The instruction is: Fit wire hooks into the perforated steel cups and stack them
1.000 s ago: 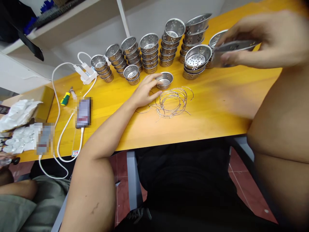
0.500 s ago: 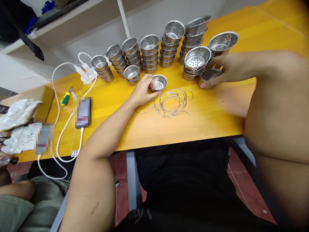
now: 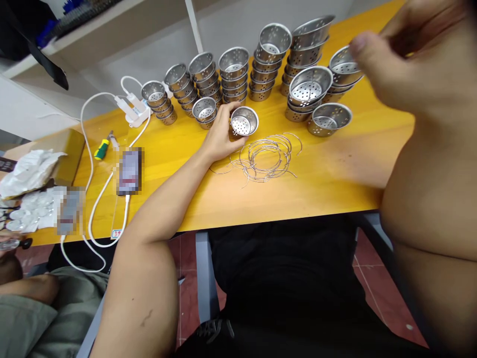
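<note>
My left hand (image 3: 221, 136) grips a small perforated metal cup (image 3: 244, 122) by its side, thumb in front and fingers behind; the cup tilts slightly above the table. Up at the right is my right hand (image 3: 397, 59), blurred, its thumb overlapping the rim of a stack of perforated cups (image 3: 345, 69); its other fingers are mostly hidden. Below that hand, a single perforated cup (image 3: 328, 120) stands on the table beside a short cup stack (image 3: 309, 89). Loose thin metal wire rings (image 3: 266, 159) lie in front of the left hand's cup.
Several taller stacks of perforated cups (image 3: 234, 74) line the back of the yellow table (image 3: 208, 209). Left of them are a white power strip (image 3: 137, 114), cables, a phone (image 3: 129, 171) and a green-yellow screwdriver (image 3: 102, 149). Another person's arm (image 3: 33, 293) shows at lower left.
My right hand has left the single cup and moved up and right to the rear right stack. The cup in my left hand has risen and tipped a little toward me.
</note>
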{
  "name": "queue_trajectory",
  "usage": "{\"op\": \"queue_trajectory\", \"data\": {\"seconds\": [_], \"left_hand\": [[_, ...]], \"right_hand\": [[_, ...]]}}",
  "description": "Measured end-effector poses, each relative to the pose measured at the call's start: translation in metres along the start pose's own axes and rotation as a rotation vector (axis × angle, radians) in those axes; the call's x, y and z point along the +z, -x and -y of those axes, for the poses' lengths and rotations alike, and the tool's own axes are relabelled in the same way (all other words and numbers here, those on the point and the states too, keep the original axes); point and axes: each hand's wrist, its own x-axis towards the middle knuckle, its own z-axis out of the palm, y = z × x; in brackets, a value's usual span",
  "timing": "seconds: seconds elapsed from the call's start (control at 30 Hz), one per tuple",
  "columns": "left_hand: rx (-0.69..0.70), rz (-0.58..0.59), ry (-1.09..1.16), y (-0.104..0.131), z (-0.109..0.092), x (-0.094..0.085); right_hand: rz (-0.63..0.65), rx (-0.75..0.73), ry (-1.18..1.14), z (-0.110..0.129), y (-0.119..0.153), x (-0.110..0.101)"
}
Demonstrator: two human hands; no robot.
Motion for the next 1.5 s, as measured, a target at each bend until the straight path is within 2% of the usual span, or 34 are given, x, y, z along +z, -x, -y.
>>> {"op": "queue_trajectory", "data": {"seconds": [0.03, 0.1, 0.13, 0.2, 0.27, 0.33, 0.43, 0.63, 0.77, 1.03, 1.5], "left_hand": [[0.003, -0.009, 0.000, 0.000, 0.000, -0.001], [0.005, -0.020, -0.004, 0.000, -0.001, -0.003], [0.002, -0.022, -0.006, -0.001, -0.002, -0.004], [-0.009, -0.021, -0.007, -0.001, -0.003, -0.006], [-0.018, -0.019, -0.006, -0.001, -0.003, -0.006], [-0.014, -0.014, -0.011, -0.001, -0.003, -0.006], [0.006, -0.010, -0.015, -0.001, -0.004, -0.005], [0.012, 0.023, -0.002, -0.001, -0.008, -0.002], [0.034, -0.004, -0.002, -0.001, -0.005, 0.000], [0.050, -0.013, 0.000, -0.001, 0.002, 0.000], [0.030, -0.003, 0.005, -0.002, -0.007, -0.003]], "right_hand": [[0.011, -0.105, -0.082, 0.016, 0.003, 0.004], [0.311, -0.345, -0.140, 0.038, 0.006, 0.022], [0.440, -0.413, -0.145, 0.043, 0.007, 0.034], [0.615, -0.505, -0.104, 0.040, 0.009, 0.063], [0.687, -0.532, -0.054, 0.026, 0.011, 0.091], [0.704, -0.510, -0.021, 0.011, 0.011, 0.112], [0.691, -0.476, -0.012, 0.000, 0.009, 0.128], [0.646, -0.458, 0.025, 0.012, 0.008, 0.130], [0.605, -0.424, 0.001, 0.019, 0.007, 0.125], [0.563, -0.393, -0.110, 0.018, 0.002, 0.110], [0.556, -0.413, -0.176, 0.019, 0.001, 0.101]]}}
